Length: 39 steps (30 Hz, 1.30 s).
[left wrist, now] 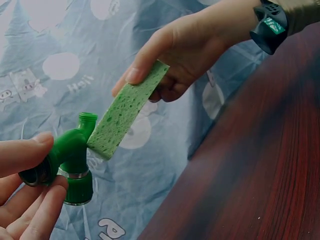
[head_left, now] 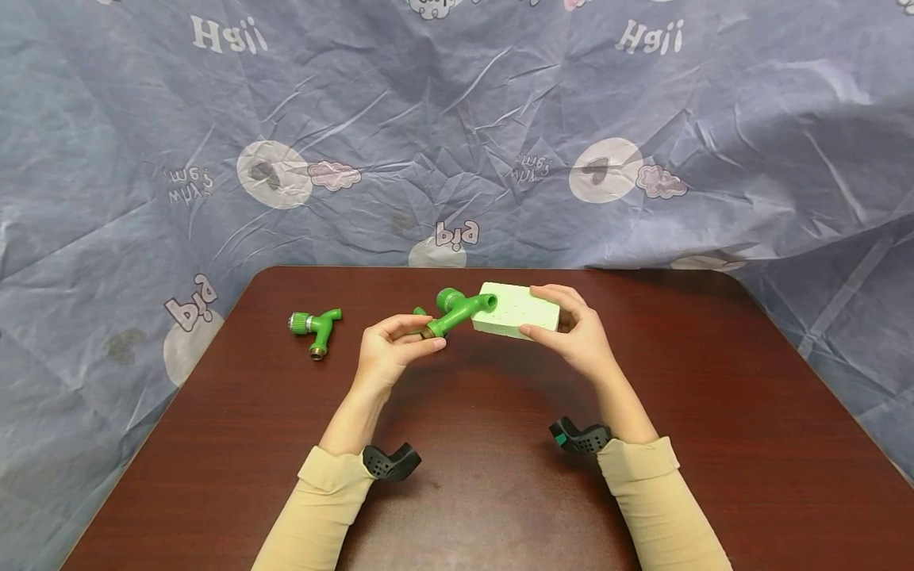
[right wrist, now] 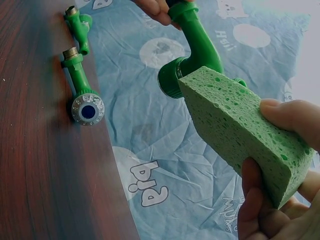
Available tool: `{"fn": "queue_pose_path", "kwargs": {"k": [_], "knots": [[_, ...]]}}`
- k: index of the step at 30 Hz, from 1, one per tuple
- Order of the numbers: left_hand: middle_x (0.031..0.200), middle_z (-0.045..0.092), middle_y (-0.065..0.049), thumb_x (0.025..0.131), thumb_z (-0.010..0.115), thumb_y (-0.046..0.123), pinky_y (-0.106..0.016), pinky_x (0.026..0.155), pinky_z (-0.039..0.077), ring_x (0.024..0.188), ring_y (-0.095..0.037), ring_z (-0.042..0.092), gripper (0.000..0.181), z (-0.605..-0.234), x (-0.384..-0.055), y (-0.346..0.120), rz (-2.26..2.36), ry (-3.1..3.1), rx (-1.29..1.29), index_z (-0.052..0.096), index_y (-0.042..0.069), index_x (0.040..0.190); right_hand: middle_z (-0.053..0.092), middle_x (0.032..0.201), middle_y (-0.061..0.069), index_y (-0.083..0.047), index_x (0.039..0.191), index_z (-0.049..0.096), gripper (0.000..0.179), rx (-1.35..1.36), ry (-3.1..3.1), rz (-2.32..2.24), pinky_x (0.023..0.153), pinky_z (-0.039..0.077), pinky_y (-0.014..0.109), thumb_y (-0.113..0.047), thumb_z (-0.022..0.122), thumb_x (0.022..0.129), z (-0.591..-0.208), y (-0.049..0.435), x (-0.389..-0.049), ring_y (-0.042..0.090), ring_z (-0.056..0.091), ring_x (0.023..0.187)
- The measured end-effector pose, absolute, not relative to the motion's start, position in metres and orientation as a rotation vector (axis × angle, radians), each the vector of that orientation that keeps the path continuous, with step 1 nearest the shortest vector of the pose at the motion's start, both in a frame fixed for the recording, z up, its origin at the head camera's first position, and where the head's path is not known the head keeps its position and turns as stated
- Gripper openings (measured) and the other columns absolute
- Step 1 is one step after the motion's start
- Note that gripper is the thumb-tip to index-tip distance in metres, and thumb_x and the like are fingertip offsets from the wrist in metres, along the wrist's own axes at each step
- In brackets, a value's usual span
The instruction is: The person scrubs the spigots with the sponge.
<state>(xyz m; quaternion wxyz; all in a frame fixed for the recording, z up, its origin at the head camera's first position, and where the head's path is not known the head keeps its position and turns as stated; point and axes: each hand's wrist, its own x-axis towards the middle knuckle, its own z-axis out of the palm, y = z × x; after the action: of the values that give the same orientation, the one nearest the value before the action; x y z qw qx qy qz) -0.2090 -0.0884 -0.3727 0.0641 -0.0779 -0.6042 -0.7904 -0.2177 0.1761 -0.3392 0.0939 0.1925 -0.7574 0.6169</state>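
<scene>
A green plastic tap (head_left: 464, 308) is held above the table by my left hand (head_left: 385, 353), with thumb and fingers pinching its threaded inlet end. My right hand (head_left: 581, 337) grips a light green porous sponge (head_left: 516, 311) between thumb and fingers. In the left wrist view one end of the sponge (left wrist: 122, 120) meets the tap's body (left wrist: 70, 147) just below the spout. The right wrist view has the sponge's near corner overlapping the tap (right wrist: 197, 42) beside its round knob.
A second green tap (head_left: 321, 329) lies on the dark red-brown table (head_left: 464, 444) at the left. Another tap (head_left: 420, 312) is mostly hidden behind my left hand; the right wrist view shows its dial-faced knob (right wrist: 88, 110). A blue-grey printed cloth (head_left: 457, 143) hangs behind the table.
</scene>
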Motion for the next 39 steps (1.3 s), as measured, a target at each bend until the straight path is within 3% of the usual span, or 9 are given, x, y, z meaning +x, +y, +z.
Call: {"fn": "queue_pose_path", "kwargs": {"k": [8, 18, 24, 31, 39], "knots": [[0.078, 0.068, 0.001, 0.069, 0.074, -0.013, -0.024, 0.064, 0.056, 0.069, -0.011, 0.065, 0.039, -0.37, -0.207, -0.086, -2.376, -1.808, -0.202, 0.066, -0.009, 0.107, 0.043, 0.129, 0.012, 0.004, 0.128, 0.054, 0.056, 0.567, -2.218, 1.88, 0.065, 0.054, 0.019, 0.008, 0.073, 0.076, -0.356, 0.185, -0.231, 0.013, 0.059, 0.082], [0.082, 0.067, -0.007, 0.072, 0.075, -0.006, -0.029, 0.07, 0.057, 0.073, -0.012, 0.065, 0.029, -0.373, -0.208, -0.087, -2.377, -1.718, -0.105, 0.073, 0.01, 0.096, 0.047, 0.124, 0.013, 0.008, 0.123, 0.055, 0.053, 0.81, -2.106, 1.895, 0.066, 0.053, 0.02, 0.013, 0.072, 0.073, -0.354, 0.193, -0.232, 0.018, 0.058, 0.087], [0.084, 0.068, -0.009, 0.075, 0.073, -0.007, -0.041, 0.076, 0.056, 0.073, -0.016, 0.068, 0.027, -0.373, -0.207, -0.084, -2.421, -1.645, -0.128, 0.072, 0.004, 0.099, 0.047, 0.125, 0.016, 0.01, 0.122, 0.054, 0.055, 1.056, -2.072, 1.882, 0.07, 0.051, 0.02, 0.016, 0.072, 0.071, -0.353, 0.191, -0.23, 0.02, 0.057, 0.093], [0.084, 0.07, -0.005, 0.078, 0.071, -0.008, -0.041, 0.073, 0.057, 0.071, -0.018, 0.069, 0.028, -0.375, -0.207, -0.077, -2.454, -1.673, -0.222, 0.067, -0.007, 0.105, 0.044, 0.129, 0.016, 0.009, 0.125, 0.052, 0.057, 1.113, -2.08, 1.89, 0.069, 0.053, 0.021, 0.016, 0.071, 0.072, -0.357, 0.177, -0.228, 0.021, 0.058, 0.092], [0.089, 0.07, -0.006, 0.08, 0.07, -0.005, -0.038, 0.071, 0.057, 0.074, -0.017, 0.069, 0.027, -0.375, -0.205, -0.073, -2.458, -1.644, -0.223, 0.066, -0.01, 0.106, 0.043, 0.129, 0.014, 0.006, 0.126, 0.053, 0.057, 1.119, -2.14, 1.877, 0.07, 0.054, 0.023, 0.012, 0.073, 0.073, -0.358, 0.174, -0.226, 0.022, 0.059, 0.091]]}}
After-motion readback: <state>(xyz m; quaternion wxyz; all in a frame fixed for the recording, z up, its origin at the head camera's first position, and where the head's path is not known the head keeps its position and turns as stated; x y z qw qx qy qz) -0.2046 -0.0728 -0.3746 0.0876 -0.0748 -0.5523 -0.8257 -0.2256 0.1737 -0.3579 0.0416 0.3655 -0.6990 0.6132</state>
